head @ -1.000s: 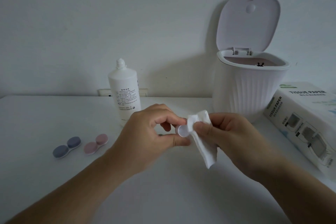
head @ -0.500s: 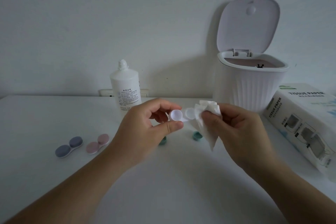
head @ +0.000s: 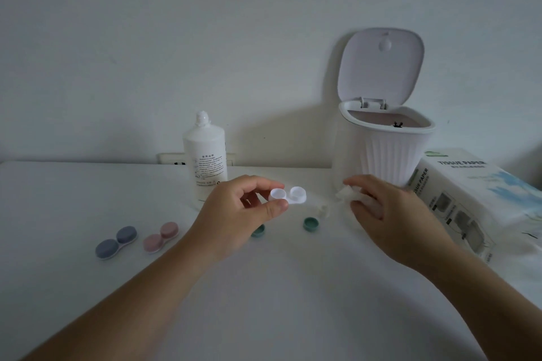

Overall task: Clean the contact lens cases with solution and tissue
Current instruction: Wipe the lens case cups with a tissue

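White case (head: 288, 196) pinched in left hand (head: 234, 220).

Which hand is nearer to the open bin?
Right. The right hand, holding a crumpled tissue, sits just in front of the bin. The left hand, pinching the white lens case, is farther to the bin's left.

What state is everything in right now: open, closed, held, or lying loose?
White lens case: uncapped, pinched by left hand.
Tissue: crumpled, gripped by right hand.
Green caps: off, on table.
Blue case: capped.
Pink case: capped.
Bin: lid up.
Bottle: upright.
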Demonstrator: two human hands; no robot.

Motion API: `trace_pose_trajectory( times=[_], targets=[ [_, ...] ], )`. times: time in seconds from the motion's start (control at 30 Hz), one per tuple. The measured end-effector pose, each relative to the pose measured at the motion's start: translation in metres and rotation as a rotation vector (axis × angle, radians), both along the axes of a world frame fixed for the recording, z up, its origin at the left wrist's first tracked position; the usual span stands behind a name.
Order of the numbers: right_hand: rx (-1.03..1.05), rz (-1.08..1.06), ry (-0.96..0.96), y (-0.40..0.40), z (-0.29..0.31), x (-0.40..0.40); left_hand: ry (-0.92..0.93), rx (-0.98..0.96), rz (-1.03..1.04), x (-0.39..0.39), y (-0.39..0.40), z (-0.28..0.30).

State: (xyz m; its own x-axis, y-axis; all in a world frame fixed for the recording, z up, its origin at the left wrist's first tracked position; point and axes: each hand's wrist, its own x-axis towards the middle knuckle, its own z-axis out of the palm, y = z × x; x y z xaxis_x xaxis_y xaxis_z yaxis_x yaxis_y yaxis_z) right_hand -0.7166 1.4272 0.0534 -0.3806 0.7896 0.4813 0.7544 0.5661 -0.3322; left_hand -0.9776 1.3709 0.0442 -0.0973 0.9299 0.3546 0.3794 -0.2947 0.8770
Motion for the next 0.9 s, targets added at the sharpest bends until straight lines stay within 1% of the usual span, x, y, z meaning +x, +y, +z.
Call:
trace_pose_trajectory(
  times=[0.07, 0.17, 0.33, 0.4, 0.43, 0.47, 0.57, 0.63, 0.77, 0.9],
  targets=[
    [0.069, -0.023, -0.189, -0.003, 0.002, 0.007, -0.004, -0.001, 0.003, 0.001, 0.001, 0.000],
    [0.068, -0.093, -0.360, -0.011, 0.005, 0.014, -0.008, -0.012, 0.005, 0.001, 0.001, -0.001],
    [-0.096, -0.179, -0.605, -0.019, 0.015, 0.019, 0.009, -0.001, -0.009, 0.003, -0.001, -0.002],
    [-0.128, -0.179, -0.629, -0.023, 0.020, 0.017, 0.008, -0.005, -0.014, 0.003, -0.001, -0.002],
    [-0.124, -0.154, -0.592, -0.025, 0.023, 0.015, 0.006, -0.011, -0.018, 0.003, -0.002, -0.001],
    [-0.119, -0.110, -0.510, -0.026, 0.026, 0.012, 0.005, -0.019, -0.023, 0.003, -0.002, -0.001],
    [-0.175, 0.100, -0.147, -0.026, 0.037, -0.007, 0.001, -0.036, -0.031, 0.004, -0.002, 0.001],
    [-0.252, 0.190, 0.043, -0.021, 0.039, -0.020, -0.006, -0.045, -0.039, 0.004, -0.002, 0.001],
    [-0.472, 0.308, 0.261, -0.007, 0.034, -0.039, -0.014, -0.051, -0.053, 0.002, -0.001, -0.001],
    [-0.585, 0.394, 0.499, 0.001, 0.018, -0.049, -0.021, -0.045, -0.072, -0.001, 0.001, -0.004]
  ],
)
